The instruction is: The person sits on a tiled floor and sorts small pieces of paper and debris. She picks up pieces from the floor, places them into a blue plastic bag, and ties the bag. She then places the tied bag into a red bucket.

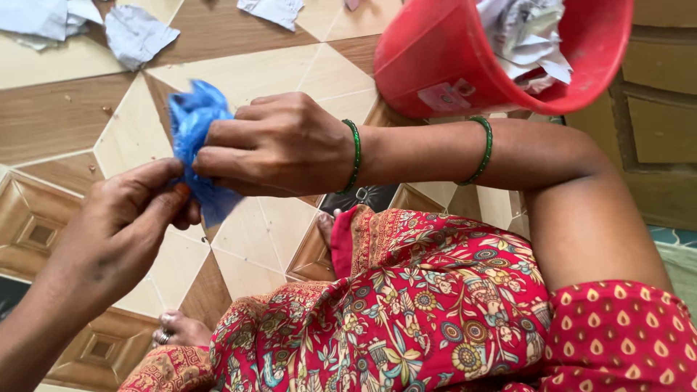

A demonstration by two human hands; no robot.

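Both my hands grip a crumpled blue plastic bag (192, 123) over the patterned floor. My left hand (116, 225) comes in from the lower left and pinches the bag's lower part between thumb and fingers. My right hand (279, 145), with green bangles on wrist and forearm, reaches in from the right and closes its fingers on the bag's middle. The two hands almost touch. Part of the bag is hidden behind the fingers.
A red plastic bucket (443, 51) holding crumpled white paper (526, 36) is at the top right, just above my right forearm. Torn paper scraps (134, 33) lie on the tiled floor (65, 109) at the top left. My red floral dress (406, 305) and a foot (174, 330) fill the bottom.
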